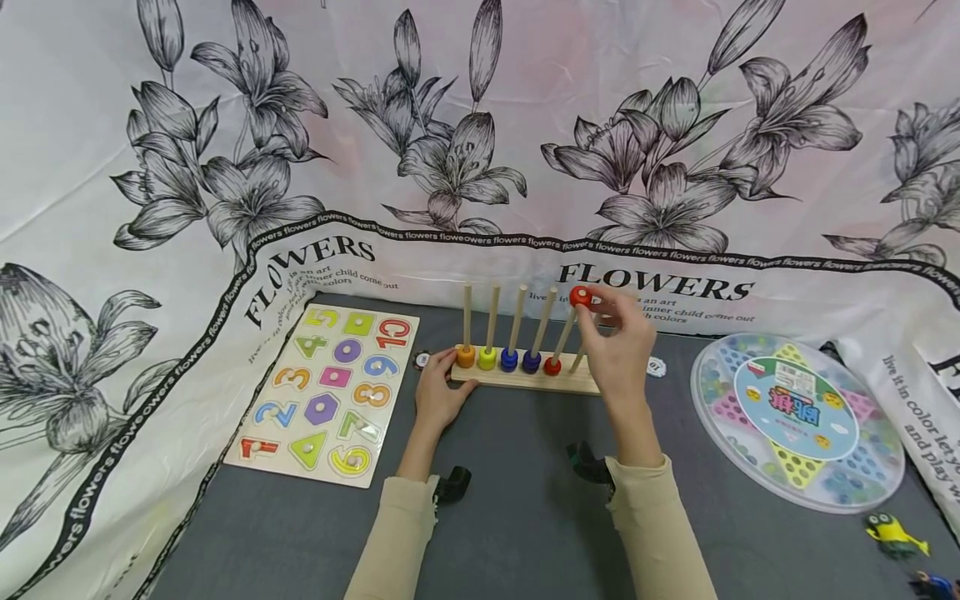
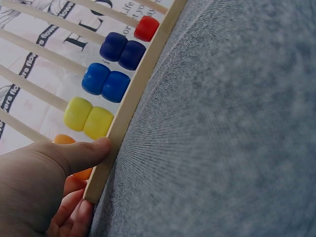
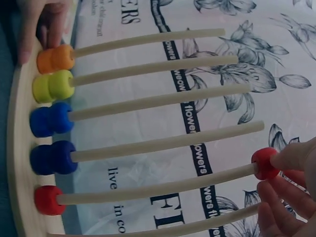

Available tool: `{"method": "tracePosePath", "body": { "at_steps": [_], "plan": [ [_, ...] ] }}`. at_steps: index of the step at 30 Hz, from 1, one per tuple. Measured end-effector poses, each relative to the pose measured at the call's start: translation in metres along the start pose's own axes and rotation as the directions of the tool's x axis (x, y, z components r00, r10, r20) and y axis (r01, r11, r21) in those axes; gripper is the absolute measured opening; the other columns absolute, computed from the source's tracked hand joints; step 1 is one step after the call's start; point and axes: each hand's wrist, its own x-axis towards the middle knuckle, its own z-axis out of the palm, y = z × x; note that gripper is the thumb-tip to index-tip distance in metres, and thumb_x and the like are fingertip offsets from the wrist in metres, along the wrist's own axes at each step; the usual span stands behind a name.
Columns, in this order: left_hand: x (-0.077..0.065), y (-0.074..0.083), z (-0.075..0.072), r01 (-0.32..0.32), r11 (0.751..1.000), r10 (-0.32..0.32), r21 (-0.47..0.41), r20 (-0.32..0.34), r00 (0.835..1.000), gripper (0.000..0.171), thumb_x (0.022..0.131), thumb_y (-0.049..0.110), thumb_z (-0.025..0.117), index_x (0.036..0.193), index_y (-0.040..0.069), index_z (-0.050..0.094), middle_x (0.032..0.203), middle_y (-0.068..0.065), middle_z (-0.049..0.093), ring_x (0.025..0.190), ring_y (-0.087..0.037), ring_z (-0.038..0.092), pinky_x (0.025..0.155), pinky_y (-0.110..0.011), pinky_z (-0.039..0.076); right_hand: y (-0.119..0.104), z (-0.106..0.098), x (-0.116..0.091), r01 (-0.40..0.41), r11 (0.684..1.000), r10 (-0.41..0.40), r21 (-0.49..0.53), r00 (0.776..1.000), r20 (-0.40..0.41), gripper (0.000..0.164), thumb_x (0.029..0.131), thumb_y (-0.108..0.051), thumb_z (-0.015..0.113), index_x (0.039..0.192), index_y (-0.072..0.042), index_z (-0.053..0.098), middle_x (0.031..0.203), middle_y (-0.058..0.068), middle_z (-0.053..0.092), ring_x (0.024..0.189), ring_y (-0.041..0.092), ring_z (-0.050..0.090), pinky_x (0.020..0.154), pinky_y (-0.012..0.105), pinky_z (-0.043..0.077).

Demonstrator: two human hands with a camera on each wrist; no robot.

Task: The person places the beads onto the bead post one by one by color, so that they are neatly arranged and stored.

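Observation:
A wooden bead rack (image 1: 510,379) with upright dowels stands on the grey cloth. From the left its dowels carry orange (image 3: 56,58), yellow (image 2: 89,118), blue (image 2: 106,83) and dark blue (image 3: 53,158) beads in pairs, then one red bead (image 3: 50,200) at the base. My left hand (image 1: 437,397) grips the rack's left end, thumb on the front edge beside the orange beads. My right hand (image 1: 621,337) pinches another red bead (image 3: 265,163) at the top of the fifth dowel, whose tip sits at the bead's hole. A further dowel to the right is bare.
Left of the rack lies a number puzzle board (image 1: 322,396) with coloured digits and shapes. To the right is a round, clear-covered board game (image 1: 798,421). A small yellow-green toy (image 1: 896,533) lies near the right edge. Flower-printed cloth (image 1: 525,208) rises behind.

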Motion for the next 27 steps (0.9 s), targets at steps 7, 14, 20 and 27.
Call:
{"method": "tracePosePath", "body": {
  "at_steps": [7, 14, 20, 27],
  "plan": [
    [0.002, 0.001, -0.001, 0.001, 1.0, -0.001, -0.006, -0.002, 1.0, 0.063, 0.081, 0.019, 0.083, 0.134, -0.004, 0.058, 0.137, -0.016, 0.053, 0.121, -0.032, 0.054, 0.094, -0.04, 0.052, 0.023, 0.01, -0.011, -0.042, 0.999, 0.042, -0.033, 0.999, -0.008, 0.019, 0.086, 0.001, 0.071, 0.105, 0.003, 0.072, 0.099, 0.016, 0.073, 0.08, 0.031, 0.07, 0.069, 0.02, 0.049],
    [0.001, 0.001, -0.002, -0.011, 1.0, 0.011, -0.009, -0.007, 1.0, 0.062, 0.081, 0.018, 0.083, 0.133, -0.005, 0.058, 0.136, -0.016, 0.053, 0.12, -0.033, 0.055, 0.093, -0.04, 0.053, 0.048, 0.018, -0.04, -0.139, 0.989, 0.141, -0.045, 0.989, 0.038, 0.018, 0.085, 0.001, 0.072, 0.103, 0.004, 0.072, 0.091, 0.019, 0.073, 0.078, 0.034, 0.069, 0.072, 0.047, 0.055],
    [0.0, 0.0, -0.001, -0.009, 1.0, 0.009, -0.002, -0.003, 1.0, 0.063, 0.081, 0.018, 0.083, 0.134, -0.004, 0.058, 0.136, -0.016, 0.053, 0.121, -0.032, 0.054, 0.094, -0.04, 0.052, 0.077, 0.027, -0.066, -0.257, 0.965, 0.261, -0.057, 0.962, 0.077, 0.019, 0.083, 0.004, 0.071, 0.102, 0.005, 0.072, 0.093, 0.021, 0.073, 0.082, 0.035, 0.071, 0.075, 0.049, 0.059],
    [-0.001, 0.0, -0.001, -0.018, 1.0, 0.019, 0.01, -0.008, 1.0, 0.062, 0.081, 0.018, 0.083, 0.133, -0.005, 0.059, 0.136, -0.016, 0.054, 0.12, -0.032, 0.055, 0.093, -0.04, 0.053, 0.093, 0.032, -0.081, -0.349, 0.935, 0.354, -0.066, 0.929, 0.107, 0.019, 0.082, 0.006, 0.07, 0.101, 0.005, 0.072, 0.096, 0.021, 0.072, 0.085, 0.032, 0.072, 0.076, 0.043, 0.059]
  ]
}}
